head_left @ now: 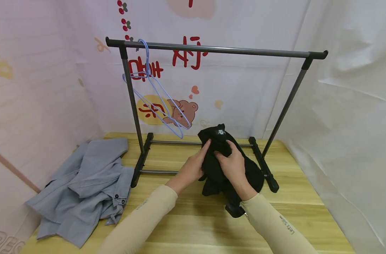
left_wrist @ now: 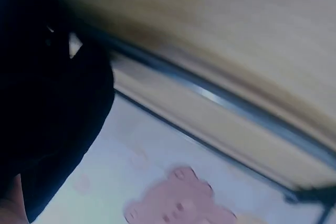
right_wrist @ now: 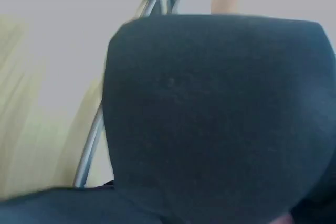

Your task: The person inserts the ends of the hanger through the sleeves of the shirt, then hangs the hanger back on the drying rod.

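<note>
- Left hand [head_left: 193, 165]: fingers curled onto the left side of the black garment [head_left: 218, 165], gripping the cloth. Fingertips reach up toward the top of the bundle.
- Right hand [head_left: 234, 165]: laid over the front of the black garment, fingers bent and pinching the fabric just beside the left hand's fingertips.
- Black garment: bunched, held between both hands above the wooden worktop [head_left: 193, 218]. Its lower part touches the worktop between the feet of the clothes rack [head_left: 212, 49]. A small white mark shows near its top edge.
- Left wrist view: blurred; the black garment [left_wrist: 47, 119] fills the left side, with a rack bar and the worktop behind it.
- Right wrist view: the black garment [right_wrist: 220, 114] fills most of the frame; the hand itself cannot be made out.
- Clothes rack: stands upright on the worktop behind the hands, with a horizontal top bar on two sloping posts.
- Blue hangers [head_left: 155, 102]: hooked on the left end of the top bar, hanging tilted.
- Grey shirt [head_left: 85, 187]: lies crumpled on the worktop, left of the rack and well apart from both hands.
- Wall covering [head_left: 196, 88]: pale, with red characters and a bear print, behind the rack.
</note>
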`<action>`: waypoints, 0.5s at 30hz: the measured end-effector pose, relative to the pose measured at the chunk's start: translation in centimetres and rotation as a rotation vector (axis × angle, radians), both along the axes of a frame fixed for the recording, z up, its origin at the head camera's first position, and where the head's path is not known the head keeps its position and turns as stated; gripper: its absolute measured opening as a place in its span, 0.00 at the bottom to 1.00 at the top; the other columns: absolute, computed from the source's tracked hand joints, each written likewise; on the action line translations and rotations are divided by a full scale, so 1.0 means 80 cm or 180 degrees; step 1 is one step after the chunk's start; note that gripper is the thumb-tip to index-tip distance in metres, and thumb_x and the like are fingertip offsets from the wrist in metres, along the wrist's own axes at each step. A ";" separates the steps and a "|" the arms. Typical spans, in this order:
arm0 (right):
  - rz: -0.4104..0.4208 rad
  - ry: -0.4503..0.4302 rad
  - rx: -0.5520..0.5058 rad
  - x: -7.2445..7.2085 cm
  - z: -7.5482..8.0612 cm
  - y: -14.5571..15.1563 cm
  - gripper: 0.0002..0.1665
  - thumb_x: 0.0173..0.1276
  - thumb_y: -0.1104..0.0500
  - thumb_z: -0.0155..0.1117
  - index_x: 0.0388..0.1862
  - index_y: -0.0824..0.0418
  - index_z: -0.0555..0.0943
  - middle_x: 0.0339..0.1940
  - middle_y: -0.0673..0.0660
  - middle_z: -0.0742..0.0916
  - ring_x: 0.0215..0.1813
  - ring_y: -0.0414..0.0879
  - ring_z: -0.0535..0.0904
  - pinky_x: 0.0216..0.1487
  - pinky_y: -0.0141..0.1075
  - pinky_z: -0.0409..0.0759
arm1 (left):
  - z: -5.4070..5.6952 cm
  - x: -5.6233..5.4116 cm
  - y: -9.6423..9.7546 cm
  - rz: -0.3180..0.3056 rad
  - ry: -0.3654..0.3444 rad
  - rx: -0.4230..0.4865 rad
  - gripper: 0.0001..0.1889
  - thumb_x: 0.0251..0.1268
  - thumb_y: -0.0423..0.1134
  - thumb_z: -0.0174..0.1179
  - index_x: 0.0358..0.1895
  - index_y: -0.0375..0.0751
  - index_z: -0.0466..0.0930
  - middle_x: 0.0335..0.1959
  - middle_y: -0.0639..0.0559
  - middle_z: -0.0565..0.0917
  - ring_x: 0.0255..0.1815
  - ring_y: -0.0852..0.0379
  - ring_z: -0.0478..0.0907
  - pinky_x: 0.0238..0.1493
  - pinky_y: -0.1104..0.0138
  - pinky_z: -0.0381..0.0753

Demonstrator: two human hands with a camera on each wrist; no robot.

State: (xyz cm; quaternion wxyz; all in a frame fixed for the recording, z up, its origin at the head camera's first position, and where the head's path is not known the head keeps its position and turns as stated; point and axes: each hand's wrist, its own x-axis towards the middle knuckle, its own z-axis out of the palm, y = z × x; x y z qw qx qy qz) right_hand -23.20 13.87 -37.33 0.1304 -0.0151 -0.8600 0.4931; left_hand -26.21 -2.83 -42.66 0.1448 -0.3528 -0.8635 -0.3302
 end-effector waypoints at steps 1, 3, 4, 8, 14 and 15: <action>0.0023 0.0017 -0.0091 0.001 -0.001 -0.011 0.41 0.67 0.52 0.68 0.75 0.61 0.65 0.65 0.67 0.78 0.63 0.61 0.76 0.60 0.55 0.74 | 0.002 0.000 -0.013 0.0026 0.0031 -0.0044 0.57 0.52 0.14 0.63 0.81 0.46 0.39 0.73 0.38 0.65 0.63 0.43 0.74 0.62 0.57 0.73; 0.0074 0.0010 -0.0256 0.003 -0.005 -0.033 0.43 0.67 0.50 0.69 0.76 0.60 0.64 0.65 0.66 0.78 0.63 0.60 0.76 0.60 0.54 0.74 | 0.006 0.003 -0.039 0.0063 0.0059 -0.0110 0.56 0.53 0.15 0.64 0.81 0.46 0.41 0.72 0.37 0.67 0.63 0.42 0.74 0.61 0.56 0.74; 0.0100 -0.0002 -0.0316 0.005 -0.008 -0.043 0.43 0.67 0.49 0.69 0.76 0.59 0.64 0.65 0.66 0.78 0.63 0.60 0.76 0.60 0.54 0.74 | 0.007 0.004 -0.051 0.0090 0.0052 -0.0162 0.56 0.54 0.15 0.64 0.81 0.47 0.41 0.71 0.38 0.68 0.63 0.42 0.74 0.61 0.55 0.74; 0.0170 -0.0065 -0.0405 0.014 -0.029 -0.075 0.42 0.69 0.48 0.67 0.76 0.59 0.63 0.64 0.65 0.78 0.63 0.59 0.76 0.61 0.53 0.74 | 0.001 0.009 -0.089 0.0150 -0.0134 -0.0386 0.54 0.59 0.20 0.66 0.82 0.51 0.41 0.71 0.39 0.68 0.66 0.42 0.72 0.64 0.53 0.71; 0.0175 -0.0228 -0.0327 0.028 -0.073 -0.102 0.40 0.75 0.52 0.59 0.78 0.63 0.56 0.50 0.69 0.83 0.51 0.60 0.82 0.56 0.55 0.77 | -0.021 0.005 -0.117 0.0186 -0.0356 -0.0885 0.56 0.58 0.19 0.66 0.82 0.52 0.39 0.69 0.40 0.71 0.66 0.43 0.71 0.66 0.53 0.69; 0.0209 -0.0264 -0.0280 0.030 -0.080 -0.105 0.41 0.75 0.52 0.59 0.79 0.64 0.54 0.52 0.71 0.82 0.53 0.62 0.81 0.57 0.56 0.75 | -0.024 0.005 -0.121 0.0218 -0.0376 -0.0972 0.56 0.57 0.18 0.66 0.82 0.51 0.40 0.68 0.40 0.72 0.66 0.43 0.72 0.66 0.53 0.69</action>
